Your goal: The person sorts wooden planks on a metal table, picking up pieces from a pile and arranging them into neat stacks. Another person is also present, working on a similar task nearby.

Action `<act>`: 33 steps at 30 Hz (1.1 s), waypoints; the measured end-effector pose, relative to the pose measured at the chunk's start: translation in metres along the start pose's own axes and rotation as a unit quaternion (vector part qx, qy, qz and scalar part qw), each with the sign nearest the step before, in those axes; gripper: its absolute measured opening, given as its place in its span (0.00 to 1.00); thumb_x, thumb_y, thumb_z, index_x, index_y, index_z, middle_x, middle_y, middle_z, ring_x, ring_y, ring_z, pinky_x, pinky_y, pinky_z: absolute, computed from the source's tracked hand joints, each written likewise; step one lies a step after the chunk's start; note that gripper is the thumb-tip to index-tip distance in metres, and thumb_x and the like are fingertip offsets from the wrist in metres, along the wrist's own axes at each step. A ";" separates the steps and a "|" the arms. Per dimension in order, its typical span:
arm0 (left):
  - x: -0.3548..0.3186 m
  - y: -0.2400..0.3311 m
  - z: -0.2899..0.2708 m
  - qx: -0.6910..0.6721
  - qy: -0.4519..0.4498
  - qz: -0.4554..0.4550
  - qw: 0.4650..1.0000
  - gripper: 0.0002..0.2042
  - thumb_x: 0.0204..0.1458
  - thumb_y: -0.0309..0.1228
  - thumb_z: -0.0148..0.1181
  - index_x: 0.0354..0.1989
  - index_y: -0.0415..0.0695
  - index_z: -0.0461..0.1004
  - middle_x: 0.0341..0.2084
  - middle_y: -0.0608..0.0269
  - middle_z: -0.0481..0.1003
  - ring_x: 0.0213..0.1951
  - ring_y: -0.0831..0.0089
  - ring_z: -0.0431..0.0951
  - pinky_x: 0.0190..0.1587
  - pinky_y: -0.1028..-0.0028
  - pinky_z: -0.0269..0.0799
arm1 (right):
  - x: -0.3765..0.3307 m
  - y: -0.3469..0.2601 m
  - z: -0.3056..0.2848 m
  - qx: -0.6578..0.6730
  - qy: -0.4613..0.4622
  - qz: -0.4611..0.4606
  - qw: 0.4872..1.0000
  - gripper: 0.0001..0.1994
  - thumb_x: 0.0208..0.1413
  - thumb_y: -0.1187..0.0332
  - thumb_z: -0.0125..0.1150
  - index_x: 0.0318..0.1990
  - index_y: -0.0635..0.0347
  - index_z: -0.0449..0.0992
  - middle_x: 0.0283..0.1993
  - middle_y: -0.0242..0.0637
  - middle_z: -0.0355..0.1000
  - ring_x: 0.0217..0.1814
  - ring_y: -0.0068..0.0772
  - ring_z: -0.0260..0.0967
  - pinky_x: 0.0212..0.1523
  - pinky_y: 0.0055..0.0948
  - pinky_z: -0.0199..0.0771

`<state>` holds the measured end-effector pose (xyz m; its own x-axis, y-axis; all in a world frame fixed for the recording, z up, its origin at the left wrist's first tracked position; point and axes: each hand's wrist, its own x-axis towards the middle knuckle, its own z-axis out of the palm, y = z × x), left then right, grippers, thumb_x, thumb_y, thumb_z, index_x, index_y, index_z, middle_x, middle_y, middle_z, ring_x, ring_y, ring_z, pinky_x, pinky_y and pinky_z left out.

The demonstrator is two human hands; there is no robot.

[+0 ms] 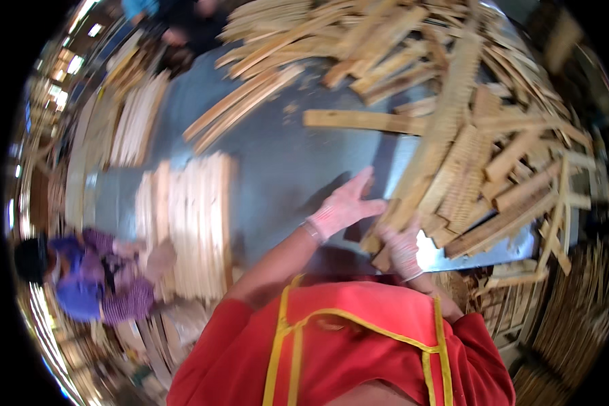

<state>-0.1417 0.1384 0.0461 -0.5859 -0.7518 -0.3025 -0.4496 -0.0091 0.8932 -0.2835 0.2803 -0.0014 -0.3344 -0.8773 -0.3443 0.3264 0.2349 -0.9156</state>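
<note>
Slats (413, 196) lie heaped on the table's (284, 169) right side. Left hand (342, 206), fingers spread flat, presses their ends; right hand (402, 247) curls around the lower ends. Advisable: square ends before lifting.

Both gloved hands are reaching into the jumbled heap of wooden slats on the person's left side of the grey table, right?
Not quite: the head view shows the jumbled heap of wooden slats on the person's right side of the grey table. Both gloved hands, left and right, do reach into it.
</note>
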 end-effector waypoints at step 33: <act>-0.005 -0.070 -0.013 0.393 0.017 -0.221 0.893 0.49 0.49 0.50 0.70 0.79 0.49 0.53 0.66 0.50 0.69 0.63 0.49 0.74 0.64 0.55 0.72 | 0.259 -0.102 -0.238 -0.376 0.352 0.015 0.857 0.20 0.54 0.62 0.64 0.51 0.65 0.75 0.53 0.56 0.79 0.55 0.54 0.79 0.57 0.46 0.79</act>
<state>-0.0983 0.1337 -0.0110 -0.2191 -0.8092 -0.5451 -0.9736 0.1446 0.1766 -0.6136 0.1287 -0.0462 -0.8724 -0.4591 -0.1677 -0.2297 0.6880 -0.6884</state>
